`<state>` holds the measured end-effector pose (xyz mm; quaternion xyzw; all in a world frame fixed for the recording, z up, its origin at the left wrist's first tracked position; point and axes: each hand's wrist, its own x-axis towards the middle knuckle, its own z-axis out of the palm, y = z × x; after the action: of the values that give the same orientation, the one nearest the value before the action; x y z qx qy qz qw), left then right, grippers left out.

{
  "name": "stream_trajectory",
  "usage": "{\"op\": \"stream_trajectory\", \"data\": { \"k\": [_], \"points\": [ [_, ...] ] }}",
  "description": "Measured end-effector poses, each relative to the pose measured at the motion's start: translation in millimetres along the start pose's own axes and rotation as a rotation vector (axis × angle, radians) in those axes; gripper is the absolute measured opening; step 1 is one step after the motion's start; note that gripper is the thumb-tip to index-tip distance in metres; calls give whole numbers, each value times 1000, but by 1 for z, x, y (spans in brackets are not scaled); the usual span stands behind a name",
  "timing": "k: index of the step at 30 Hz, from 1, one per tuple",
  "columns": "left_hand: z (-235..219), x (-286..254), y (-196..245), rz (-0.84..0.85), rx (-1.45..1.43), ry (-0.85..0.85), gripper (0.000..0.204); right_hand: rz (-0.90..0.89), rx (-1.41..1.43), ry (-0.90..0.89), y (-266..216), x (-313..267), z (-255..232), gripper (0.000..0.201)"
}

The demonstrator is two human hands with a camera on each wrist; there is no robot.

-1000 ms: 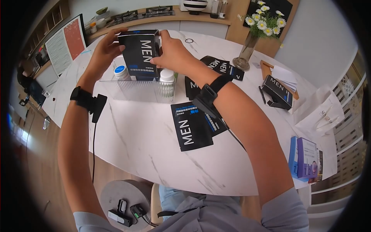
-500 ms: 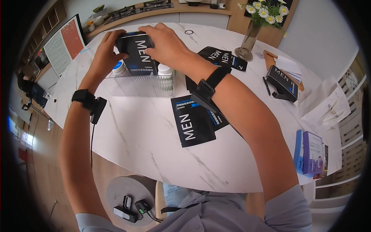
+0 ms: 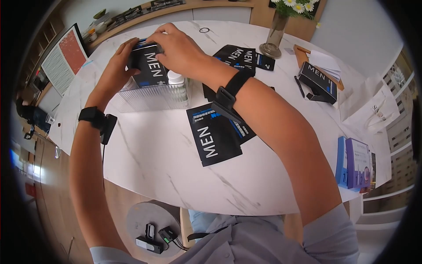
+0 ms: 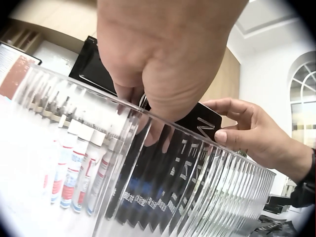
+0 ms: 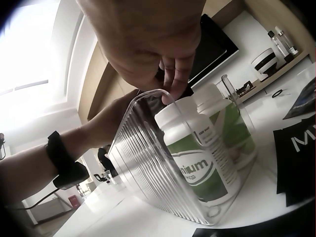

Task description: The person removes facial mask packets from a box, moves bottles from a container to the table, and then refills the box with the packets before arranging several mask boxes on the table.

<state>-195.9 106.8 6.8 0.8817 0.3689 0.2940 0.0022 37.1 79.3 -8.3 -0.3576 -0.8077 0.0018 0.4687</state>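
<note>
White marbled tabletop (image 3: 158,149) stretches from a transparent ribbed plastic bin (image 3: 154,99) to its near edge. The left hand (image 3: 116,68) and right hand (image 3: 176,50) grip a black rectangular box (image 3: 146,68) lettered MEN, partly inside the bin, its long axis upright, printed face towards that edge.

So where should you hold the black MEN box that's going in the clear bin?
Probably by its top part, from above, one hand on each side. The black MEN box has its lower part behind the wall of the clear bin, and a white-capped bottle stands close on the right, so the top seems to leave fingers the most room.
</note>
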Motion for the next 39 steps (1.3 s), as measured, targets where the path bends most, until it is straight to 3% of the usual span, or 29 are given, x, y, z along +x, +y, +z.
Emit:
{"op": "stream_trajectory", "data": {
  "k": [2, 3, 6, 10, 12, 16, 17, 19, 20, 21, 22, 24, 27, 31, 35, 38, 39],
  "points": [
    [4, -3, -6, 9, 19, 16, 94, 16, 49, 61, 5, -5, -6, 36],
    [4, -4, -8, 22, 33, 23, 95, -62, 30, 149, 12, -7, -13, 30],
    [5, -6, -16, 43, 56, 45, 97, 89, -59, 81, 42, -24, -58, 29],
    [-1, -4, 7, -47, 44, 71, 98, 172, -458, -267, 99, -73, -155, 34],
    [-7, 0, 12, 4, 118, 130, 90, 248, -590, -350, 106, -98, -210, 39],
    [-19, 6, 48, 39, 222, 250, 74, 565, -727, -532, 112, -144, -299, 82],
    [-21, 6, 59, 84, 131, 275, 62, 664, -760, -572, 112, -153, -312, 93],
    [-21, 3, 85, 159, -30, 220, 56, 749, -682, -684, 113, -170, -331, 109],
    [-20, -1, 101, 192, -110, 192, 53, 786, -641, -741, 113, -175, -336, 116],
    [-17, -7, 124, 7, -352, 70, 44, 825, -642, -733, 108, -179, -338, 117],
    [-12, -13, 137, 17, -474, 5, 37, 865, -641, -724, 104, -186, -338, 118],
    [-3, -18, 161, -74, -508, -127, 33, 942, -640, -700, 94, -192, -338, 120],
    [15, -28, 186, -47, -444, -271, 34, 989, -622, -765, 95, -192, -337, 120],
    [37, -36, 209, -80, -529, -400, 36, 935, -553, -680, 99, -193, -339, 111],
    [50, -47, 216, -54, -554, -421, 38, 955, -575, -729, 109, -202, -336, 108],
    [54, -51, 212, -149, -635, -476, 43, 697, -685, -645, 101, -200, -322, 105],
    [60, -51, 208, -170, -711, -451, 47, 536, -685, -596, 86, -192, -312, 102]
  ]
}}
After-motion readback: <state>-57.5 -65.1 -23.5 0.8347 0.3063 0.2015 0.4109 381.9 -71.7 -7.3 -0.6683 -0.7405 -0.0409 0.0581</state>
